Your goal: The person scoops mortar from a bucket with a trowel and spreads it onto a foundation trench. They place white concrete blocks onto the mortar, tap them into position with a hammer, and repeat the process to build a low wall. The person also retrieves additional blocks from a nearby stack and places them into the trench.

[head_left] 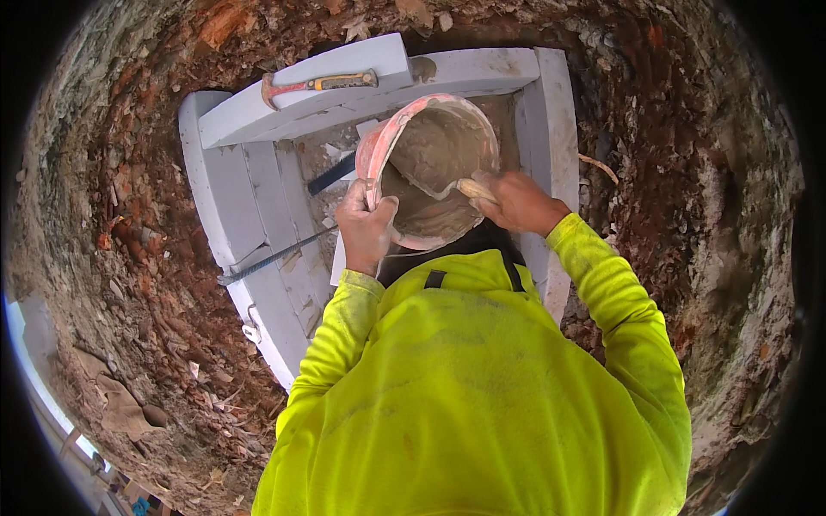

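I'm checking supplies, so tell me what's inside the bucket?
The bucket holds a grey-brown, mortar-like mix and a wooden-handled trowel, gripped by the right hand. The bottom can't be seen; mix covers it.

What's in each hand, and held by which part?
Left hand: bucket, gripped at the left side of its rim. Right hand: trowel, gripped by its wooden handle.

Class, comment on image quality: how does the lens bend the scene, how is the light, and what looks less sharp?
Head view: fisheye distortion curves the outer earth into a ring, with black corners; head view: light looks soft and even, without hard-edged shadows; head view: bucket and hammer look fairly crisp, outer earth softer.
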Motion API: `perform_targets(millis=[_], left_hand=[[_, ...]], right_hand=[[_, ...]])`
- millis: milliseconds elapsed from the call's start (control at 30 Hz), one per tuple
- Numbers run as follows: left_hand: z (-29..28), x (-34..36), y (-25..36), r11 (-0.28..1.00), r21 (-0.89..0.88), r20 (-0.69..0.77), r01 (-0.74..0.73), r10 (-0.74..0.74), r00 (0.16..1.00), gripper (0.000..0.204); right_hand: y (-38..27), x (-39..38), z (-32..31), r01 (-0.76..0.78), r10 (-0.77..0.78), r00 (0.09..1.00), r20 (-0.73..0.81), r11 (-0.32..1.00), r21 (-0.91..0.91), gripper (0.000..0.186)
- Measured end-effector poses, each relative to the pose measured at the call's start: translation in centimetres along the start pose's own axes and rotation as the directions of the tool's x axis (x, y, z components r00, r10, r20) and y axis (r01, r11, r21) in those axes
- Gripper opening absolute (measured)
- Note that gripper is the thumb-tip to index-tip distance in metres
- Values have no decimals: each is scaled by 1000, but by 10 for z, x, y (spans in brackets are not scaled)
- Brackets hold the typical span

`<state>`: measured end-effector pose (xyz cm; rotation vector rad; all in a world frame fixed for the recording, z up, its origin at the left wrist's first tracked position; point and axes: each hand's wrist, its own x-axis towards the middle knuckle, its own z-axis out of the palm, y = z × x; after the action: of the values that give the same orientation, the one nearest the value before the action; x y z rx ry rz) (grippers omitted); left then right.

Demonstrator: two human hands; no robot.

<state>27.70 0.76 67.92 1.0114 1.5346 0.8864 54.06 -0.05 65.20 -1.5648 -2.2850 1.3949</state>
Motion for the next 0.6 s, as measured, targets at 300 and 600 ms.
perform_targets(millis=[300,600], left_hand=[[24,33,-22,997,71,50,28,-32,998,11],[26,28,-86,968,-130,-288,213,-242,927,16]], right_hand=[[82,-1,14,-328,12,926,378,521,788,42],[154,-13,-3,-158,449,892,44,219,963,39]])
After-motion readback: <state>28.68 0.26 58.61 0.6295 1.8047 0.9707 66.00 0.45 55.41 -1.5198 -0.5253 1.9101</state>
